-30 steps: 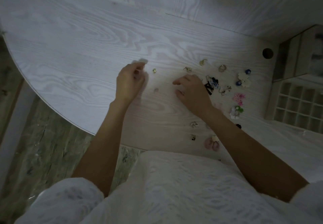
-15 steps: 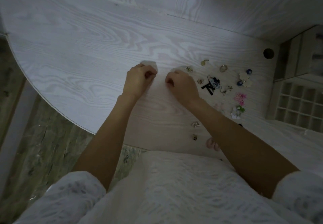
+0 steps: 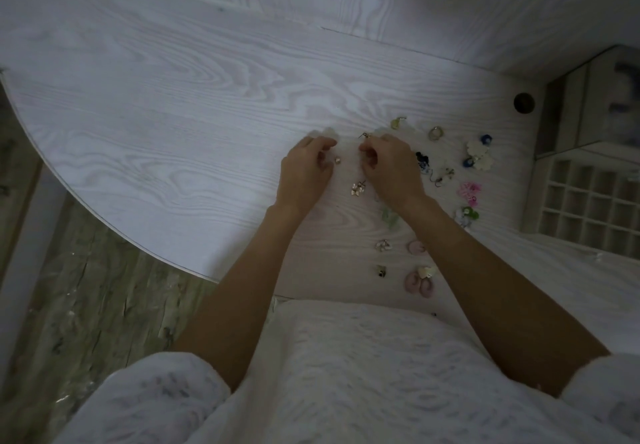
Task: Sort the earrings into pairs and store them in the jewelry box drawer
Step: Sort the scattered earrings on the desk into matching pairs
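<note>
My left hand (image 3: 306, 170) and my right hand (image 3: 391, 166) lie close together on the white wood table (image 3: 173, 114), both with fingers curled. The left fingertips pinch a small gold earring (image 3: 337, 160). What the right fingertips hold is hidden. A gold hook earring (image 3: 363, 135) lies just beyond them, and a gold leaf earring (image 3: 357, 188) lies between the hands. Several more earrings lie to the right, among them a ring-shaped one (image 3: 435, 132), a white flower pair (image 3: 479, 156) and a pink one (image 3: 469, 190). The drawer (image 3: 588, 201) with small square compartments stands open at the right.
The jewelry box (image 3: 588, 107) stands at the far right, behind the drawer. A round cable hole (image 3: 524, 102) is next to it. Nearer my body lie pink round earrings (image 3: 419, 282) and a small silver one (image 3: 382, 245). The table's curved edge (image 3: 104, 222) drops to the floor on the left.
Both hands have come together near the table's middle and curled their fingers. The small gold earring now sits at the left fingertips, and the gold leaf earring has come into view between the hands.
</note>
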